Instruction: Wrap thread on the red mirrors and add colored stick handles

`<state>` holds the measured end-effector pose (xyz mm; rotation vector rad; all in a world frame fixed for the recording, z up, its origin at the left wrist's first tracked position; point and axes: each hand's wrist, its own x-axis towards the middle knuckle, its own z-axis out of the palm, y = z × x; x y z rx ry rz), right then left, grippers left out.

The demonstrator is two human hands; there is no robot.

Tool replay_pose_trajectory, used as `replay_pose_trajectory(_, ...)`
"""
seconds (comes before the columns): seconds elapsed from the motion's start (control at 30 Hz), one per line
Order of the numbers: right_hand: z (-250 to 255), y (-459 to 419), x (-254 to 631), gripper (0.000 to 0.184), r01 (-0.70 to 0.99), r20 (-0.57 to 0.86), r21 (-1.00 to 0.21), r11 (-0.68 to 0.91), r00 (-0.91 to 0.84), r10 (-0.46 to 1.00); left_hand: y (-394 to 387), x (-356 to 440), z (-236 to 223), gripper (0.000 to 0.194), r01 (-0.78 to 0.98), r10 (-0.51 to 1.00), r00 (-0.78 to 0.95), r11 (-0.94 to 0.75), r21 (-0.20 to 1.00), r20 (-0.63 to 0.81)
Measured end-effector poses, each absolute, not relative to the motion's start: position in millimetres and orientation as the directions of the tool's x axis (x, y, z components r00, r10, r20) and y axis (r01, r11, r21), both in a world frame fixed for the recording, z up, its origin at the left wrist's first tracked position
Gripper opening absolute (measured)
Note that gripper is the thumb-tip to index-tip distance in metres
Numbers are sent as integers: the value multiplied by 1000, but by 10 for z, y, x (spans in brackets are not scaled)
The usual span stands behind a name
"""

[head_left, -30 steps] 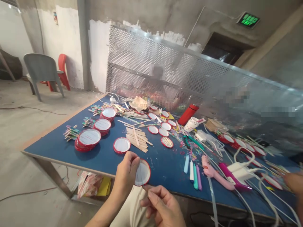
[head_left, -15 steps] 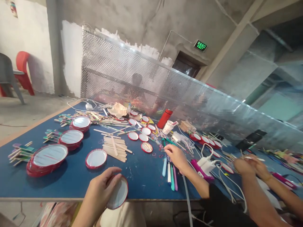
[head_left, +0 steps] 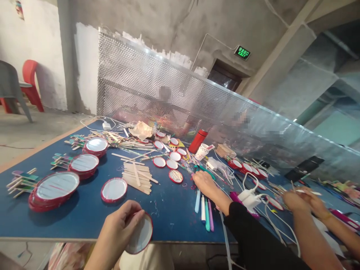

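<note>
Blue table (head_left: 92, 221), flat, scuffed | white disc (head_left: 142, 235), round, smooth, red-rimmed, by the near edge, jutting right from the left hand (head_left: 119, 225), thumb and fingers clamped on its upper-left part | right hand (head_left: 206, 184) low at thin, colourful bands (head_left: 186, 162); I can't tell whether its fingers meet

Wearer check: right arm has a black sleeve (head_left: 255, 232), plain, matte, soft folds, cuff ends on the forearm short of the wrist. Right hand (head_left: 204, 182) bare. Left hand (head_left: 122, 223) bare, left forearm (head_left: 101, 249) bare too, up to frame edge. Lap: cream cloth (head_left: 149, 258), lightly creased.
</note>
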<state>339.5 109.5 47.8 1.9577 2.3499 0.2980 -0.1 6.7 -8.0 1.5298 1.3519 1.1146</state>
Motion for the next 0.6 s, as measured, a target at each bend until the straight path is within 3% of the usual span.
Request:
replay_pose_trajectory(0.13,459,1099,3142,24,947,68,-301,111,-95,993,66,-22,-94,24,293,989,69,-145,945,131)
replay_pose_trajectory(0.23,447,894,2756,31,760,17,-635,140,-168,986,25,-11,-42,23,224,990,1,-139,965,142)
replay_pose_trajectory(0.3,452,692,2446,32,599,-13,-787,149,-256,967,-7,-7,16,22,165,992,34,-124,979,120)
replay_pose_trajectory(0.43,511,329,1922,23,401,-37,-906,134,-391,919,-48,-35,106,33,86,991,104,-95,992,86)
replay_pose_trajectory(0.6,568,202,1692,22,405,-30,-900,159,-422,906,-78,-54,115,29,61,986,148,-85,994,75)
